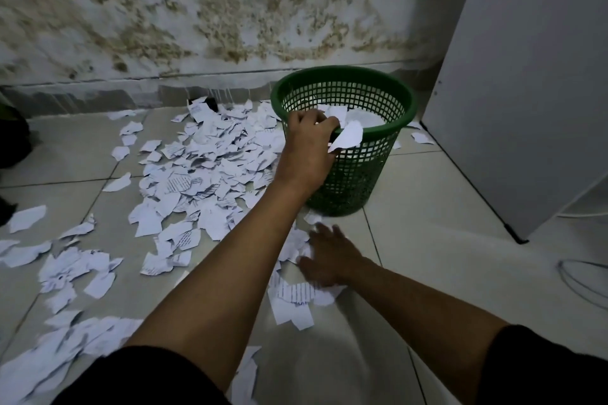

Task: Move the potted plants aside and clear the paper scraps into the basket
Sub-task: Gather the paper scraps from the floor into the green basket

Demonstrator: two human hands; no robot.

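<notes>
Over the rim of the green basket [343, 154], a white paper scrap [348, 138] is pinched by the left hand [309, 145]. Lower down, the blurred right hand [330, 258] is spread loosely on floor scraps [197, 171], grasping nothing. More scraps are strewn across the tiles [411, 207].

The basket [355, 171] is dark green with an open grid lattice. The paper scraps [197, 171] are white, some striped with dark printed lines. The floor [427, 207] is pale grey tile, and the wall [197, 10] is whitish (blotched with brown-yellow stains).
</notes>
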